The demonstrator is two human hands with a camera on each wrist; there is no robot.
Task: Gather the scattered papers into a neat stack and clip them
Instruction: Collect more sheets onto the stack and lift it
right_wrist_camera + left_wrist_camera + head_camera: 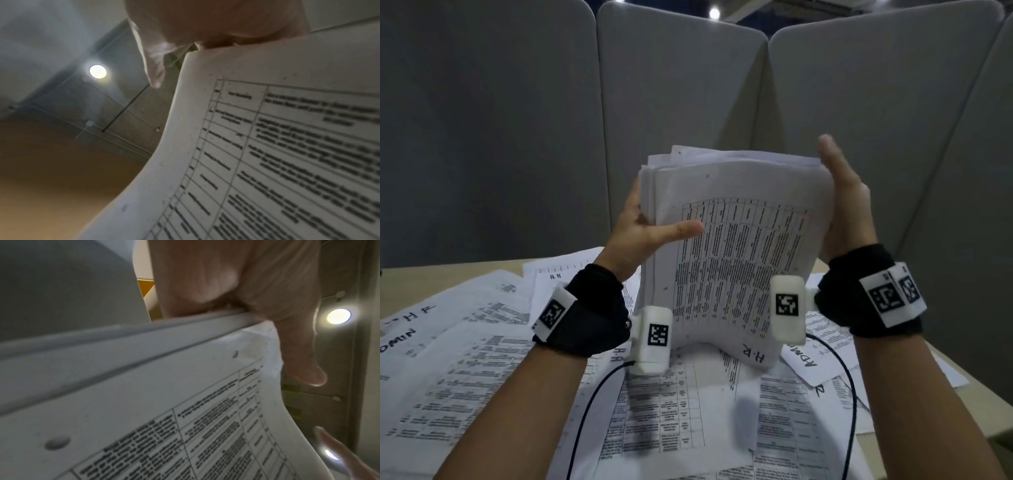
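Observation:
A thick stack of printed papers (732, 246) stands upright between my hands, its lower edge resting on the loose sheets below. The top edges are uneven, with some sheets sticking up. My left hand (640, 222) grips the stack's left edge, thumb across the front page and fingers behind. My right hand (842, 192) lies flat against the right edge with straight fingers pointing up. In the left wrist view the stack (144, 402) fills the frame under my left hand (226, 280). The right wrist view shows the front page (287, 146) below my right hand (205, 21).
Several scattered sheets (482, 342), some marked "H.R" or "ADMIN", cover the tan table (993, 411) under and around the stack. Grey partition panels (681, 102) close off the far side. Black cables (592, 404) hang from the wrist cameras over the papers.

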